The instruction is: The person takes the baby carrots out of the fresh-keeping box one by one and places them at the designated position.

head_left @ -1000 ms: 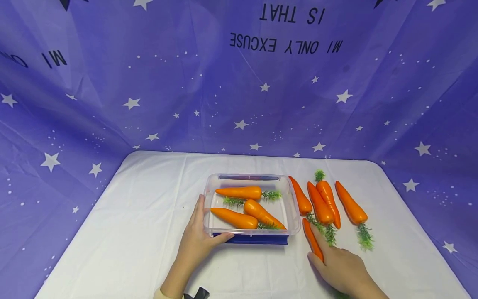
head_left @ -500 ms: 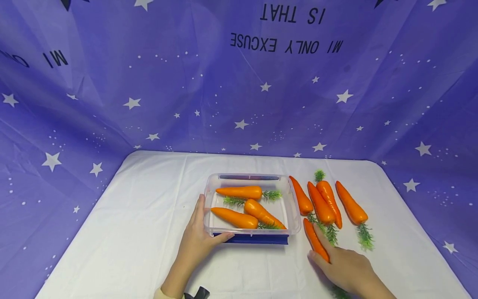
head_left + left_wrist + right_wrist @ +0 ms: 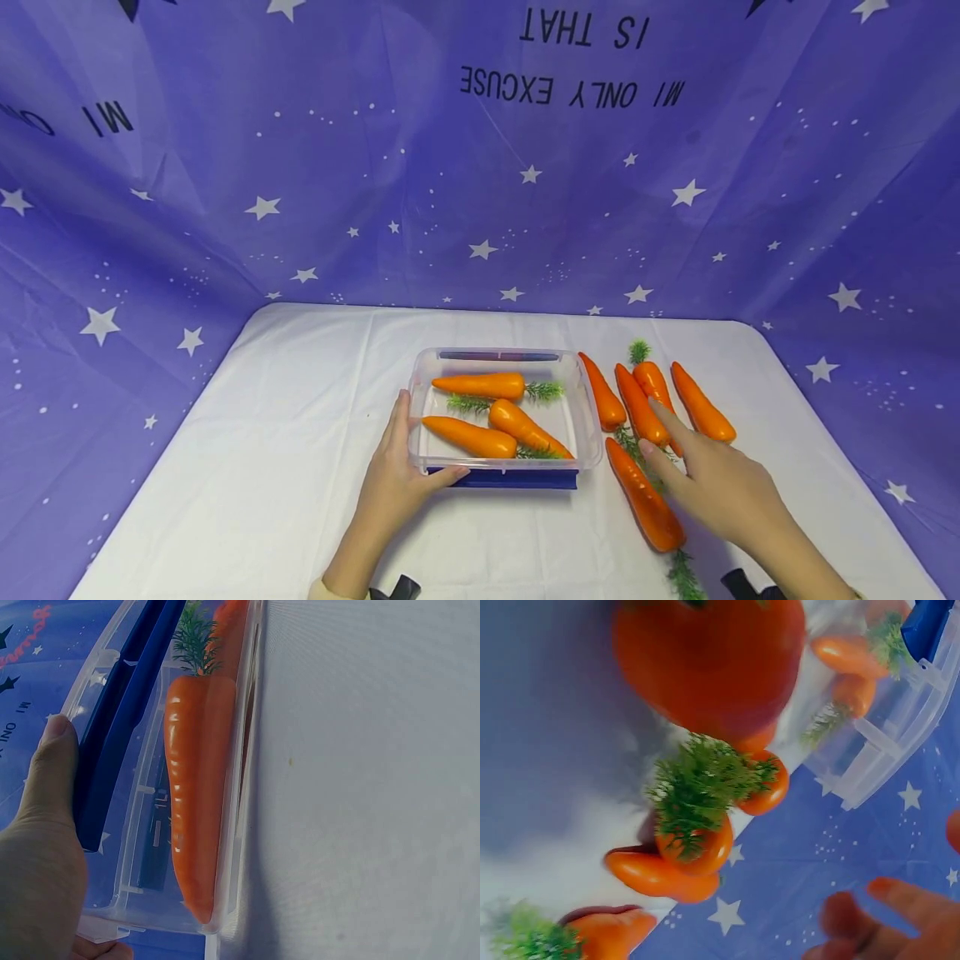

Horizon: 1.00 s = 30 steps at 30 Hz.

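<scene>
On the white tablecloth (image 3: 285, 467), near the middle, sits the clear plastic box (image 3: 587, 417) w/ a blue lid (image 3: 502, 480) under its near edge. My left hand (image 3: 396, 483) has hold of its near-left corner: thumb along the near rim by the lid, fingers up the left wall. The left wrist view shows my thumb (image 3: 49, 769) pressed to the lid's blue edge, w/ one carrot lying right behind the clear wall.

3 carrots are inside the box: far one (image 3: 480, 385) lies left-right w/ its green top pointing right, near-left one (image 3: 471, 438) lies along the near wall, and the third (image 3: 528, 429) slants from the middle to the near-right corner.

Right of the box, 5 more carrots lie on the cloth. 4 sit in a loose row, tips far: leftmost one (image 3: 603, 392) just beside the box's right wall, then two (image 3: 639, 405) touching each other, then the rightmost (image 3: 702, 403). The fifth, the loose carrot (image 3: 647, 498), lies nearer me, tip toward the box's near-right corner, greens trailing near.

My right hand (image 3: 723, 487) holds nothing; fingers are spread and fairly straight, above the row's green tops, w/ the loose carrot just left of it. Fingertips (image 3: 660, 410) reach over the middle pair; whether they touch, I can't tell.

Purple star-print backdrop (image 3: 225, 167) wraps round the far side.
</scene>
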Available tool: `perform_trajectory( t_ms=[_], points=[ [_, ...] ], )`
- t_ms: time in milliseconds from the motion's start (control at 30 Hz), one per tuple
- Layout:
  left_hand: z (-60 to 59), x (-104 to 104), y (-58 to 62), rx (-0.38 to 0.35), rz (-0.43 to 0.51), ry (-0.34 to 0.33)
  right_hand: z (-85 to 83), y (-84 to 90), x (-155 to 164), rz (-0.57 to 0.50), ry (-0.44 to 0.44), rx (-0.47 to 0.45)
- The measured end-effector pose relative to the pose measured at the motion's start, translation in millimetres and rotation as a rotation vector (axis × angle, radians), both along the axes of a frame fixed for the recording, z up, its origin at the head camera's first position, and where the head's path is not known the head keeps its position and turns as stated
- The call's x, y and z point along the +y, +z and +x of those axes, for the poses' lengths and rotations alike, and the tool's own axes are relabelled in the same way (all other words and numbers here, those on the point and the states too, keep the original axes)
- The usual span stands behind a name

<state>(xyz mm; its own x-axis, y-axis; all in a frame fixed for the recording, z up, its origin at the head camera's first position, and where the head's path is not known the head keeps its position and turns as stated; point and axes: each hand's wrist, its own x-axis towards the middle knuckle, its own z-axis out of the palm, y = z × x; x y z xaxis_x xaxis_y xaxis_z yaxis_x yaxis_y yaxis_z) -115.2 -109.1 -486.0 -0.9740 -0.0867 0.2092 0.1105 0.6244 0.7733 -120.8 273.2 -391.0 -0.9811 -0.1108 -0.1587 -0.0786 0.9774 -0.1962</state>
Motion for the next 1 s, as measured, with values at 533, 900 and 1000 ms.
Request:
perform_trajectory(
  t_ms=[533, 900, 1000],
  points=[
    [-0.2, -1, -0.9, -0.007, -0.006, 0.001, -42.7, 2.9, -75, -0.211, 0.355, 0.331],
    [0.1, -1, -1.6, -0.003, -0.011, -0.005, -63.4, -12.7, -125, -0.269, 0.514, 0.116],
    [0.0, -1, -1.5, 0.004, -0.018, 0.001, -67.6, -14.4, -136, -0.279, 0.541, 0.050]
  ],
)
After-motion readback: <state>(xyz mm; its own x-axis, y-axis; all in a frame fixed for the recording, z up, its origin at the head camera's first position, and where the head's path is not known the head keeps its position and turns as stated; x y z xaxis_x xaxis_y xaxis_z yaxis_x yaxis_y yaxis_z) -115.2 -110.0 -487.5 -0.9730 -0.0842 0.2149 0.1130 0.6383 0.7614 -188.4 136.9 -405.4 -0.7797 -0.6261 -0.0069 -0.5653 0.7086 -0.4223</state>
